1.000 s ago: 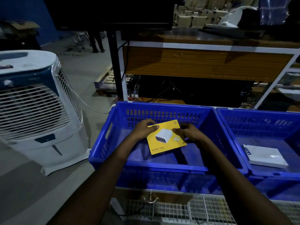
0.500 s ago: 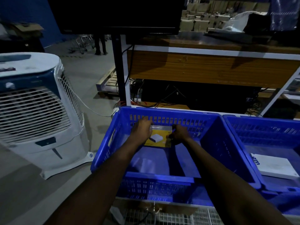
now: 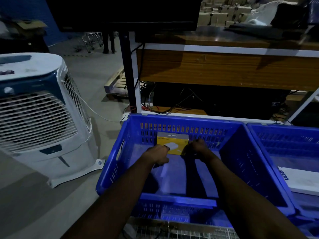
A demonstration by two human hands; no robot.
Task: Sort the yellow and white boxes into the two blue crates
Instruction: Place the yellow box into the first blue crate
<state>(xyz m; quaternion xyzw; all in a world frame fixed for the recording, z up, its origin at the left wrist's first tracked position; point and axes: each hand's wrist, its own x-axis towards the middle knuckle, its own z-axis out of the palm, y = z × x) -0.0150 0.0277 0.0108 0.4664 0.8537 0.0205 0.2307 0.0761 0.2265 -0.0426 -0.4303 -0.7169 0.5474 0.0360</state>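
A: Where is the yellow box (image 3: 172, 144)?

B: In the left crate (image 3: 110, 163), at its 12 o'clock end. It stands on edge right at the slotted far wall, yellow face toward the person.

A: And the hands?

B: Both are down inside that crate. The left hand (image 3: 158, 153) is at the box's 7 o'clock corner. The right hand (image 3: 198, 147) is at its 4 o'clock corner, fingers curled. It is dim, so I cannot tell whether either one grips the box or only touches it.

A: Room to move?

B: Open crate floor runs from the box back to the near rim, under the 2 forearms. There is a wide stretch at 3 o'clock of the right hand and a narrower one at 9 o'clock of the left hand, ending at the wall with the handle slot.

A: Past the edges?

B: The right crate (image 3: 284, 135) sits at 3 o'clock, rims meeting, with a white box (image 3: 303, 180) flat in it. A cooler (image 3: 39, 118) stands on the floor at 9 o'clock, apart from the crate. At 12 o'clock a desk (image 3: 224, 66) rises behind both crates, with cables (image 3: 172, 107) beneath and a monitor (image 3: 127, 12) above. A wire rack (image 3: 172, 228) shows at 6 o'clock.
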